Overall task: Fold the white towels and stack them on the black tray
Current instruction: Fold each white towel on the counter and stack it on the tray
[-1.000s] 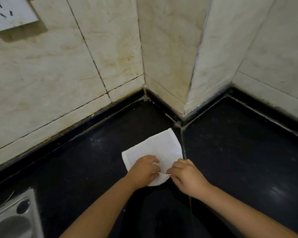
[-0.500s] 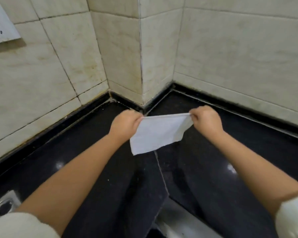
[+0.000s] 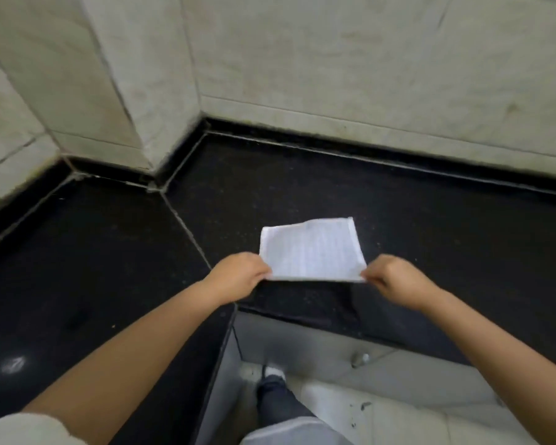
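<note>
1. White woven cloth, a small folded towel (image 3: 312, 250), is held out flat over the black speckled stone table (image 3: 430, 226), right of the seam that runs toward the tiled wall corner. Whether its far edge touches the stone I cannot tell.

2. The left hand (image 3: 238, 274) pinches the near left corner with curled fingers; the right hand (image 3: 395, 279) pinches the near right corner the same way. The near edge runs taut between them.

3. Handling, as I judge it: the towel looks light and soft, with no stiffness of its own, so it will sag or curl wherever it is unsupported. The weave should give friction enough for a plain pinch. Nothing about it looks fragile.

4. Best hold is at the corners, as now, keeping the edge stretched so layers stay aligned for the next fold. A grip mid-edge would let the corners droop.

5. Against half a second ago: the towel then hung down from its top edge, held up close to the wall corner. Now it lies nearly level, lower and further right, with both hands on the near side.

6. No black tray shows in view; a pale tiled floor (image 3: 398, 412) and a dark shoe (image 3: 270, 383) appear below the table edge.
</note>
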The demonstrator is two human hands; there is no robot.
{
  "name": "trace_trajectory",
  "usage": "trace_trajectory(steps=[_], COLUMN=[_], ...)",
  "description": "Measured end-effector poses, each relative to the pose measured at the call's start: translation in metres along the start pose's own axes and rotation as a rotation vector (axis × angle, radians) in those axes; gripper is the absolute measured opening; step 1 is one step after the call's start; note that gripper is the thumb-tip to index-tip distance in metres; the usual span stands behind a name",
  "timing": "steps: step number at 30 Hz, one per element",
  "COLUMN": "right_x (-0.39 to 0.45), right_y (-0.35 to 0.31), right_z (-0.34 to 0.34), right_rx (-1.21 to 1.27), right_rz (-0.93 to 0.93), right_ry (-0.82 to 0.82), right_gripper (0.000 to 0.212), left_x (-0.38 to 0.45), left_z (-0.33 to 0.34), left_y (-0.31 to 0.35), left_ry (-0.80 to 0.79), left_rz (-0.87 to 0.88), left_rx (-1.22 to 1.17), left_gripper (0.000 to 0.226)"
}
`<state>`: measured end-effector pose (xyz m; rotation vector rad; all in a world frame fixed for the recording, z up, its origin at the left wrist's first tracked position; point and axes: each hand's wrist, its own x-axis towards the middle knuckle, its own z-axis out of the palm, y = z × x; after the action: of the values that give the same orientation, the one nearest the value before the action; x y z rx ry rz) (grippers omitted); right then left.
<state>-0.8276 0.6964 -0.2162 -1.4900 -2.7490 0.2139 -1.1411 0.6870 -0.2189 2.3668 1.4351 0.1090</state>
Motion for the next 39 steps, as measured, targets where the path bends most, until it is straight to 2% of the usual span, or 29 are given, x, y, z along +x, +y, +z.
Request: trace_trajectory(steps=[2,3,6,9,12,16,19,28,31,34,36,37,39], right_x=[-0.013,-0.015,-0.007,0.014,0.040,0.069,0.078,0.079,0.082,0.091,0.099,0.102,0.104], right_y=[0.002,0.003,0.011,0.028,0.044,0.062,0.069,0.068,0.071,0.075,0.082,0.087,0.098], right_z=[0.014,0.017,0.018,0.019,0.024,0.041,0.056,0.071,0.068,0.052,0.029,0.014,-0.013], right_rx=[0.067,0.119,0.230,0.265,0.279,0.289,0.280,0.265,0.237,0.193,0.151,0.129,0.124], right_rz=[0.125,0.174,0.274,0.372,0.464,0.537,0.513,0.442,0.400,0.325,0.283,0.276,0.243], right_ry=[-0.320,-0.420,-0.495,-0.432,-0.277,-0.152,-0.149,-0.116,-0.200,-0.293,-0.248,-0.185,0.084], right_gripper=[0.021,0.023,0.026,0.024,0.022,0.026,0.026,0.029,0.030,0.027,0.025,0.024,0.020], left_x=[0.002,0.005,0.021,0.048,0.077,0.107,0.118,0.122,0.126,0.132,0.139,0.143,0.149], left_z=[0.020,0.026,0.030,0.025,0.024,0.033,0.044,0.055,0.051,0.042,0.025,0.013,-0.013], left_y=[0.002,0.003,0.000,-0.007,-0.015,-0.023,-0.027,-0.032,-0.030,-0.026,-0.023,-0.020,-0.014], left_ry=[-0.167,-0.240,-0.322,-0.230,-0.111,-0.075,-0.057,-0.148,-0.202,-0.243,-0.159,-0.068,0.198], left_rz=[-0.015,-0.026,-0.060,-0.156,-0.261,-0.337,-0.311,-0.314,-0.333,-0.316,-0.306,-0.292,-0.204], left_rx=[-0.032,-0.053,-0.094,-0.118,-0.077,0.019,0.044,0.117,0.104,0.126,0.192,0.202,0.180], left_gripper=[0.026,0.025,0.026,0.028,0.022,0.020,0.021,0.022,0.019,0.025,0.026,0.024,0.015])
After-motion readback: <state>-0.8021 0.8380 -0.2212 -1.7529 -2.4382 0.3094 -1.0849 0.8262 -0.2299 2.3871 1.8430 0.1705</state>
